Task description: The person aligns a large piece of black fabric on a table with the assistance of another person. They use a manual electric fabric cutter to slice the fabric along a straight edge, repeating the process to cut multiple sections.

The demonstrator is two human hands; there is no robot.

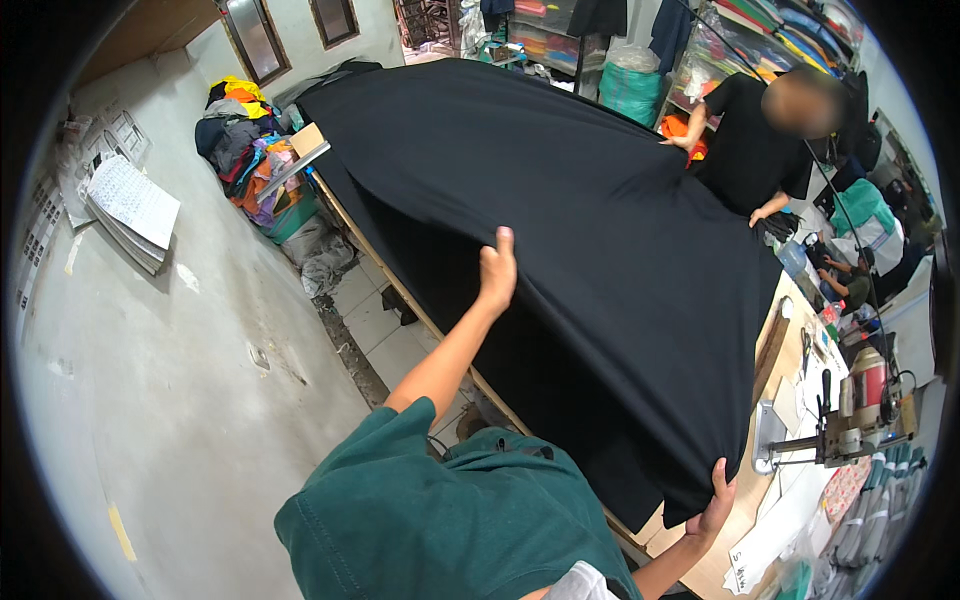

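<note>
A wide sheet of black fabric (560, 190) spreads over a long table, its near edge lifted off more black cloth (560, 400) underneath. My left hand (498, 270) grips that raised edge midway along, thumb up, the other fingers partly hidden by the fold. Close to the table's near right end, my right hand (712, 505) is closed on the fabric's corner. Across the table a co-worker (765, 145) in a black shirt has both hands at the far edge of the same sheet.
An upright fabric cutting machine (850, 410) stands on the table's right end beside papers (770, 535). Bundled grey cloth (870, 520) lies close by. Piled colourful fabric (245, 150) sits at the far left, against the wall. Shelves (545, 40) line the back.
</note>
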